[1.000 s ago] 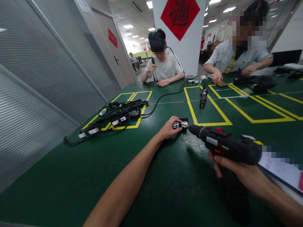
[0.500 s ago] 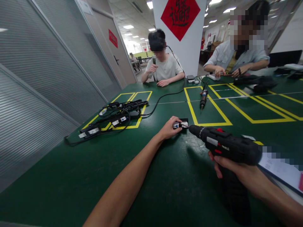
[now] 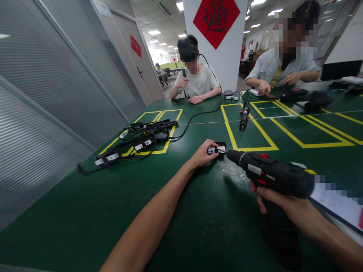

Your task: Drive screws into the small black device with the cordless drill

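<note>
My left hand reaches across the green table and its fingers are closed on a small black device with a white and blue label, holding it on the surface. My right hand is wrapped round the grip of a black cordless drill with red marks. The drill lies level and its bit touches the right end of the small device.
A tangle of black cabled devices lies in a yellow-taped box at the left. An electric screwdriver lies in the middle box. Two seated people work at the far edge. Papers lie at my right. A glass wall runs along the left.
My hands and the drill have stayed where they were. The person at the far right has shifted their hands on the table.
</note>
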A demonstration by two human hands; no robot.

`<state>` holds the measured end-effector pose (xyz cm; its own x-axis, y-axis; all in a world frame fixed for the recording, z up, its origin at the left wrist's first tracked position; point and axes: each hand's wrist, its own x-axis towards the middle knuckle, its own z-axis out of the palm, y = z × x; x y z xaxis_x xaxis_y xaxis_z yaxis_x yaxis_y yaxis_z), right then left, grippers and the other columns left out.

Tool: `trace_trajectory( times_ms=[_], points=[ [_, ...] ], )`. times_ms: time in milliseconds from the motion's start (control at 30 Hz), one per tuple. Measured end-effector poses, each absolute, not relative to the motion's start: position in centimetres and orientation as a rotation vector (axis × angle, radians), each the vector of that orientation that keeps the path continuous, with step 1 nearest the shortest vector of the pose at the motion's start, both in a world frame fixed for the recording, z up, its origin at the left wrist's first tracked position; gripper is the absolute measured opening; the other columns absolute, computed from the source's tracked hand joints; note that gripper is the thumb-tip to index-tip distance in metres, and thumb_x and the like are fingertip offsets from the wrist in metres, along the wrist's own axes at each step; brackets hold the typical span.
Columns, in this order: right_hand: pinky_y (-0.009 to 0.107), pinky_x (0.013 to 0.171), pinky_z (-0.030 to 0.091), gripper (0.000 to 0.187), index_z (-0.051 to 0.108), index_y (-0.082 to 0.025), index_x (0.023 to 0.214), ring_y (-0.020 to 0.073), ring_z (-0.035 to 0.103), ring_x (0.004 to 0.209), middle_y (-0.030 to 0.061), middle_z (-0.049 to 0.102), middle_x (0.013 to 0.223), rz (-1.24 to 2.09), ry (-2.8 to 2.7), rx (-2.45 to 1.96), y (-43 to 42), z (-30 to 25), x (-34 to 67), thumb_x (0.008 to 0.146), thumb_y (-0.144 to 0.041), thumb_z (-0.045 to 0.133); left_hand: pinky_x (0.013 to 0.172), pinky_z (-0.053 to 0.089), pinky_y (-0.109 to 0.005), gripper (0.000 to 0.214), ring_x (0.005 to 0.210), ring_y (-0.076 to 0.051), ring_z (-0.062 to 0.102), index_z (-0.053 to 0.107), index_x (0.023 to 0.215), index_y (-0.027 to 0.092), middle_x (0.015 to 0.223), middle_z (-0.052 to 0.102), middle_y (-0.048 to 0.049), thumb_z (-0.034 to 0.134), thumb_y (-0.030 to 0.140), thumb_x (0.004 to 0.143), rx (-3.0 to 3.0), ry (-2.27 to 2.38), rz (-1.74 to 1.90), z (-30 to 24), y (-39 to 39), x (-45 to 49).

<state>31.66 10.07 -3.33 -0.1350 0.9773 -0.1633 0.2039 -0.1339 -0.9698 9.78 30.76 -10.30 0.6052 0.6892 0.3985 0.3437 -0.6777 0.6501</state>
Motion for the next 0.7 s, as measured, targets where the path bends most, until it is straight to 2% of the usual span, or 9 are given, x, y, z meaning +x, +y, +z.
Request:
trace_trajectory(
  times_ms=[233,433,700],
  points=[
    [0.035,0.07,0.039,0.021,0.063,-0.02,0.09,0.0191,0.057,0.068,0.0009,0.063,0.068,1.328,-1.379,-1.432,10.21,-3.52,31.6,0.086,-0.036,0.051,0.092,0.04,-0.036,0.032,0.101,-0.019,0.05,0.056,0.105,0.018,0.108,0.051,-0.0076,0.059,0.022,0.073,2.322,0.804,0.89,-10.43,30.89,9.91],
    [0.034,0.069,0.04,0.018,0.06,-0.02,0.088,0.0176,0.057,0.063,-0.0009,0.061,0.065,1.347,-1.361,-1.392,9.92,-3.08,31.39,0.086,-0.033,0.049,0.092,0.04,-0.036,0.032,0.101,-0.019,0.05,0.055,0.105,0.018,0.107,0.051,-0.0071,0.058,0.022,0.073,2.324,0.813,0.897,-10.53,30.97,9.95],
    [0.032,0.061,0.039,0.017,0.058,-0.02,0.083,0.0164,0.054,0.058,-0.0013,0.06,0.062,1.366,-1.346,-1.387,9.79,-2.99,31.23,0.086,-0.033,0.048,0.094,0.039,-0.036,0.029,0.102,-0.019,0.049,0.056,0.105,0.018,0.108,0.051,-0.0068,0.055,0.023,0.077,2.319,0.809,0.901,-10.42,30.9,9.85]
  ],
)
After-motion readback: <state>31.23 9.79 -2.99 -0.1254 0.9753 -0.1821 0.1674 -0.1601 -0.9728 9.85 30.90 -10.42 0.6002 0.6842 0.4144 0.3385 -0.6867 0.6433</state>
